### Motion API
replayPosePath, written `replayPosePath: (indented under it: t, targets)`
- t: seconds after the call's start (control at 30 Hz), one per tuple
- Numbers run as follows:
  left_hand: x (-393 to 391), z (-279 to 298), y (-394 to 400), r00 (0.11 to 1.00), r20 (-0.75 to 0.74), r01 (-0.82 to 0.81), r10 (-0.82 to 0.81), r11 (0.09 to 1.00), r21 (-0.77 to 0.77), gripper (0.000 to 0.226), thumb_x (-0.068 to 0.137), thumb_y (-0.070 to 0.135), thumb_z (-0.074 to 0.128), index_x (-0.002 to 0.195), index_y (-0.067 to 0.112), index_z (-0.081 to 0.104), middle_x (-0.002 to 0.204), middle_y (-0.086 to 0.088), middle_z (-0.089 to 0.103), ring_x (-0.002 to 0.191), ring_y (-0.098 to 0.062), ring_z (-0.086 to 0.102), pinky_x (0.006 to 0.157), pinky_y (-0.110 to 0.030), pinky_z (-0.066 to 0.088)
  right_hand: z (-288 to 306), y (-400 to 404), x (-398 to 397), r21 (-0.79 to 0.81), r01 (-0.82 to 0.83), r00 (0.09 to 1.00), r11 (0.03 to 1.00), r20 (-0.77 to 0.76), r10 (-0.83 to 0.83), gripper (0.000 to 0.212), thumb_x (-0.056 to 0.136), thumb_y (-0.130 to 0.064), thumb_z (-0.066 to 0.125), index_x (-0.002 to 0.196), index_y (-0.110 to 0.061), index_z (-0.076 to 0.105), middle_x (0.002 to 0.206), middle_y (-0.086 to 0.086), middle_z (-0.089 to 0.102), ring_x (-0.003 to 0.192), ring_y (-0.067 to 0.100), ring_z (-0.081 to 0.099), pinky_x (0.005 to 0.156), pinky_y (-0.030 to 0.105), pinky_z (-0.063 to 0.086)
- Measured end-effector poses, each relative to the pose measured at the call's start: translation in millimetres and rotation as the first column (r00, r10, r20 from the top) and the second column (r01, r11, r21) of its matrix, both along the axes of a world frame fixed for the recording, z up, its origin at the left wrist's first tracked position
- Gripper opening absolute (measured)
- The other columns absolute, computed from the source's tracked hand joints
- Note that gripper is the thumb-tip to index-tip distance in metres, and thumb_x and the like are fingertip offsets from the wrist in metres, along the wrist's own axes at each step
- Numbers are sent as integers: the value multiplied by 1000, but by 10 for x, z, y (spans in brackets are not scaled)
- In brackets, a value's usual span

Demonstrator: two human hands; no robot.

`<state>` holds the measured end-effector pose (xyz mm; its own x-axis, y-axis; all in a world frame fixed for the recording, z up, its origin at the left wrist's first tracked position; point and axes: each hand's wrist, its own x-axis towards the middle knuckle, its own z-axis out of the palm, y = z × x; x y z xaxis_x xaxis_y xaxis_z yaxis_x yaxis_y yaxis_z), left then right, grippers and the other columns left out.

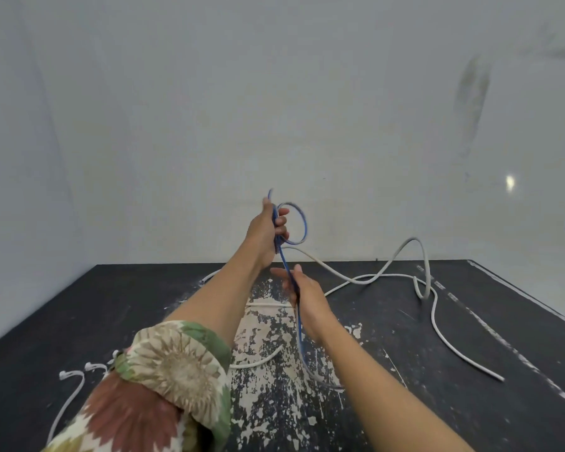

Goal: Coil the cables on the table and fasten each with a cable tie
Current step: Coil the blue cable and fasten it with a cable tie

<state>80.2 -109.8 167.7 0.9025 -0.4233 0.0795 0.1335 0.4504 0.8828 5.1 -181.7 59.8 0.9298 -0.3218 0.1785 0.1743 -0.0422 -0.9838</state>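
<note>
1. Table (388,337): dark top with worn, paint-flecked patches, set against a plain wall. No finished, tied coil visible anywhere on it.
2. White cable (433,316): longest item, sprawled loose across the right half of the table, with one hump lifted off the surface. Uncoiled. Not started, by the look of it.
3. More white cord (69,391) near the left edge, partly behind the floral sleeve (163,380). Can't tell if it's a separate cable or ties.
4. Blue cable (291,275): in the air over the table middle, one small loop formed up top, tail trailing down to the table.
5. Left hand (268,228): raised, clamped on the blue loop.
6. Right hand (307,298): lower, fingers loosely closed round the blue strand, feeding it.
7. Progress: early, I'd say. First coil barely begun, no tie on it.
</note>
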Motion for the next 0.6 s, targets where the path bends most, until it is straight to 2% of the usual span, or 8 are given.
replayPosePath:
  t: [0.03,0.1,0.17,0.23,0.3,0.4,0.5,0.6]
  targets:
    - [-2,3,9,999,30,30,-31,999,32,42,103,39,30,78,13,51,41,11,38,32,-3,30,47,-17,37,15,-17,-2,39,-45,999,998,-1,45,46,103,-33,31,92,-24,75,59,-13,47,49,4,31,52,17,28]
    - [-8,19,22,993,58,98,-101,994,57,37,104,32,31,78,13,49,45,10,40,34,-5,33,49,-20,40,5,-57,-9,-40,-86,996,995,14,87,43,103,-27,33,86,-24,72,63,-12,45,51,5,32,55,18,29]
    - [-6,29,60,985,57,159,-161,986,49,35,104,27,29,78,13,48,52,8,43,38,-6,38,56,-23,41,-23,-120,-33,-148,-63,997,987,30,68,35,103,-24,35,83,-23,64,65,-11,43,56,8,33,58,21,30]
    - [-3,25,104,981,47,188,-189,982,36,34,105,24,28,79,13,48,53,8,44,40,-5,39,57,-23,41,-31,-197,-57,-193,-35,997,980,56,46,27,102,-24,38,83,-20,57,66,-7,42,56,10,36,58,25,31]
    - [-8,26,129,981,13,193,-192,981,-25,35,105,23,28,78,12,48,47,10,41,37,-4,35,51,-20,38,-31,-266,-70,-175,-113,992,978,40,122,25,102,-28,39,84,-17,52,64,-2,42,50,11,35,54,25,33]
    - [18,85,147,982,-58,170,-181,973,-159,36,104,25,30,74,12,46,40,11,36,31,-2,29,36,-14,29,-70,-333,-104,-187,-280,959,942,-89,268,38,101,-40,35,80,-18,57,56,-4,37,46,9,29,47,21,28]
    - [76,162,212,984,-63,153,-165,975,-160,36,104,27,30,73,13,44,40,10,35,30,-2,28,34,-13,23,-104,-463,-146,-262,-354,934,898,-147,325,38,101,-36,39,83,-17,65,61,-7,47,56,9,45,59,20,40]
    - [121,158,288,988,-49,141,-146,985,-98,35,104,26,30,74,14,44,40,10,35,32,-2,28,35,-14,24,26,-608,-163,-487,-345,938,802,-198,284,26,100,-22,45,85,-19,66,73,-5,66,70,8,60,73,24,46]
